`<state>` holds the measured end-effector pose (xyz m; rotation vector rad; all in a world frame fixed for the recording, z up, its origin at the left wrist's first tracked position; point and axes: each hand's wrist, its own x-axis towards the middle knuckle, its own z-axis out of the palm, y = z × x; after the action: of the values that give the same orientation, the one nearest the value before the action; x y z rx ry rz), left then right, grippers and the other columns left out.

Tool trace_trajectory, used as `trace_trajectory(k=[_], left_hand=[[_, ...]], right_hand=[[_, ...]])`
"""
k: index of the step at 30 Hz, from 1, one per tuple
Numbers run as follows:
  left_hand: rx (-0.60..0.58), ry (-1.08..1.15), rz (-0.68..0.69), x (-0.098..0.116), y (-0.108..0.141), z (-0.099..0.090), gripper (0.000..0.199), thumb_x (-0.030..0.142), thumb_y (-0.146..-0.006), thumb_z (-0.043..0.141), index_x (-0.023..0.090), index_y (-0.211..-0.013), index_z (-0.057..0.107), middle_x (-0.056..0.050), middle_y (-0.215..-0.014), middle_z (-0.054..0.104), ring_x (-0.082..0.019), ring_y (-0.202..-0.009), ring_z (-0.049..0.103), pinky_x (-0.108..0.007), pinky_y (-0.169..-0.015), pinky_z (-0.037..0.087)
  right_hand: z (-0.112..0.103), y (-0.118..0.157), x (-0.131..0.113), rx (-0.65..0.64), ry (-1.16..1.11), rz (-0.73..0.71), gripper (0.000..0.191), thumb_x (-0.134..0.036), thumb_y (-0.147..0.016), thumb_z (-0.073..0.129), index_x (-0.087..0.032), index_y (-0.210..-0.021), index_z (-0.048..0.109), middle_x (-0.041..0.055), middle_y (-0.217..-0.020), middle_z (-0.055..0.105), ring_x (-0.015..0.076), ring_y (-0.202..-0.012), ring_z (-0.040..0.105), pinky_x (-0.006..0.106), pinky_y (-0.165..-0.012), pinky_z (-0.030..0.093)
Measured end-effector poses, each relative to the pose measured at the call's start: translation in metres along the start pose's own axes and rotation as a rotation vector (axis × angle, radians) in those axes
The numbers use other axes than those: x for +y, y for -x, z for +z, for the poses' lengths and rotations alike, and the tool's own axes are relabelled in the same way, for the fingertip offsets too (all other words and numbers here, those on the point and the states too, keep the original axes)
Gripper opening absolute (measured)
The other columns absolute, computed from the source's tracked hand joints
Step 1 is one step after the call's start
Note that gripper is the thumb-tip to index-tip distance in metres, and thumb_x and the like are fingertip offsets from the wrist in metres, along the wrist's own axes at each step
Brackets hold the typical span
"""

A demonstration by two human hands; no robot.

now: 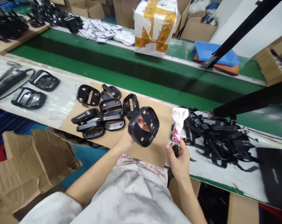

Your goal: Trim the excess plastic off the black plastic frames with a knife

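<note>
Above the cardboard sheet (163,113), the left hand (128,138) was clamped on a black frame (133,130). Near the sheet's right edge, the right hand (180,158) was closed around a cloth-wrapped tool (178,123). Other black frames (111,109) lay on the sheet's left part; black straps (215,140) were piled right of it.

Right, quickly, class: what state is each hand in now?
Left hand: closed, holding a black frame.
Right hand: closed, holding a dark-handled tool with white cloth.
</note>
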<state>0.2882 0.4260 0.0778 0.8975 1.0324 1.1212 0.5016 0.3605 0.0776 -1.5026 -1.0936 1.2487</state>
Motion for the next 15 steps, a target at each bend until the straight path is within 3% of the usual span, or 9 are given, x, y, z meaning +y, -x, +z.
trace_trajectory(k=[4,7,9,11,13,15], left_hand=[[-0.128,0.071,-0.264,-0.015,0.008,-0.004,0.051,0.057,-0.092,0.072,0.020,-0.126,0.064,-0.007,-0.096,0.081,-0.026,-0.076,0.079,-0.038,-0.067,0.066],[-0.227,0.009,-0.355,-0.016,0.018,-0.011,0.051,0.056,-0.094,0.070,0.019,-0.127,0.061,-0.007,-0.091,0.080,-0.023,-0.071,0.078,-0.029,-0.060,0.060],[-0.308,-0.086,-0.415,-0.011,0.021,-0.020,0.054,0.064,-0.095,0.066,0.018,-0.121,0.060,-0.008,-0.084,0.079,-0.020,-0.059,0.074,-0.024,-0.048,0.049],[-0.355,-0.212,-0.470,-0.001,0.022,-0.031,0.062,0.076,-0.098,0.052,0.016,-0.114,0.061,-0.008,-0.076,0.077,-0.017,-0.048,0.066,-0.022,-0.041,0.037],[-0.325,-0.368,-0.421,0.008,0.021,-0.042,0.067,0.077,-0.103,0.037,0.016,-0.105,0.064,-0.008,-0.073,0.075,-0.016,-0.048,0.063,-0.023,-0.044,0.038],[-0.219,-0.562,-0.230,0.011,0.019,-0.047,0.055,0.065,-0.106,0.041,0.017,-0.110,0.066,-0.008,-0.086,0.077,-0.018,-0.063,0.069,-0.028,-0.059,0.052]], right_hand=[[0.025,0.004,-0.006,-0.049,0.044,-0.210,0.042,-0.032,-0.088,0.081,-0.023,-0.125,0.065,-0.0111,-0.062,0.043,0.0099,-0.053,0.041,0.023,-0.057,0.043],[0.036,0.005,-0.001,-0.143,0.135,-0.225,0.019,-0.032,-0.088,0.080,-0.021,-0.093,0.065,-0.0114,-0.057,0.041,0.0086,-0.051,0.040,0.022,-0.056,0.040],[0.039,0.005,0.003,-0.148,0.195,-0.196,0.033,-0.038,-0.090,0.079,-0.021,-0.073,0.056,-0.0088,-0.056,0.043,0.0089,-0.051,0.041,0.022,-0.054,0.037],[0.039,0.003,0.004,-0.116,0.200,-0.164,0.039,-0.045,-0.090,0.078,-0.021,-0.069,0.055,-0.0068,-0.057,0.046,0.0099,-0.053,0.041,0.023,-0.052,0.035],[0.038,-0.004,0.000,-0.060,0.160,-0.133,0.039,-0.052,-0.089,0.077,-0.020,-0.074,0.060,-0.0054,-0.059,0.048,0.0112,-0.054,0.041,0.024,-0.051,0.034],[0.036,-0.016,-0.006,-0.022,0.116,-0.093,0.043,-0.059,-0.090,0.075,-0.020,-0.079,0.062,-0.0050,-0.059,0.049,0.0123,-0.054,0.042,0.024,-0.050,0.035]])
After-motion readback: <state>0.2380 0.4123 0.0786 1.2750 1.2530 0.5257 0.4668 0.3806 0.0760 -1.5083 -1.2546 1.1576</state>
